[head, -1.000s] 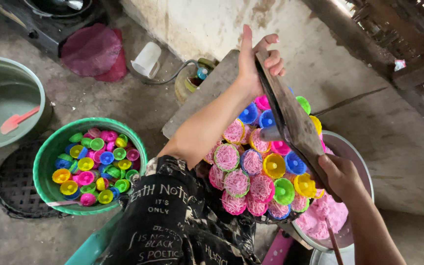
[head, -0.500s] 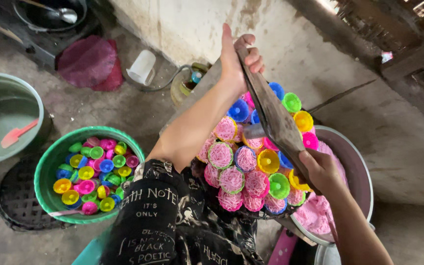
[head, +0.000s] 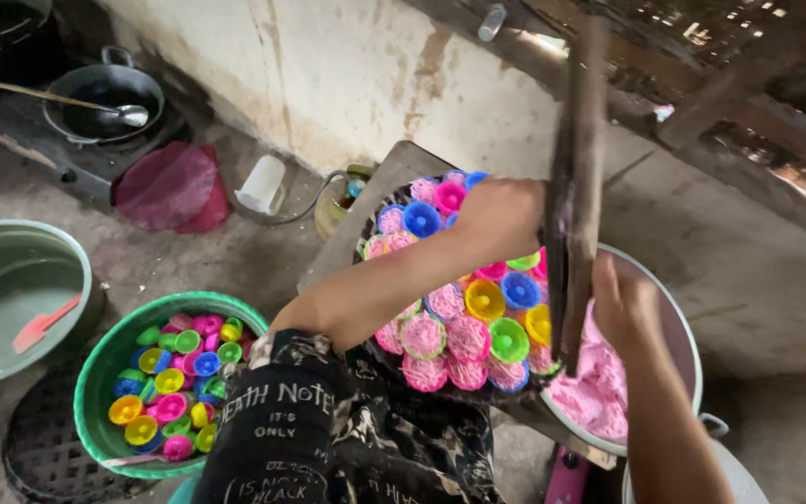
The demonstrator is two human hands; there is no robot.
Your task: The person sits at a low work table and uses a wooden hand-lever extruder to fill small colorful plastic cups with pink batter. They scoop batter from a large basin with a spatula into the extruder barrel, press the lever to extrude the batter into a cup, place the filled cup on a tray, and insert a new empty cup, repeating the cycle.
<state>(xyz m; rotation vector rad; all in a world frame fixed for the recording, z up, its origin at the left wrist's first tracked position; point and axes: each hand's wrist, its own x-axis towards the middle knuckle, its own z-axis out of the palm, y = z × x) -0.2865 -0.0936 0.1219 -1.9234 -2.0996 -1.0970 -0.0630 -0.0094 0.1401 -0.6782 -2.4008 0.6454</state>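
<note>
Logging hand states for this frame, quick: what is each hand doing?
Left hand: closed on the top edge of the dark flat board.
Right hand: gripping the same board's lower edge.

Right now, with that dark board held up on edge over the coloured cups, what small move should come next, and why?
Probably tilt the dark board back clear of the filled cups. Both hands grip it, the left hand high, the right hand at its lower edge, and it stands almost upright over the tray.
</note>
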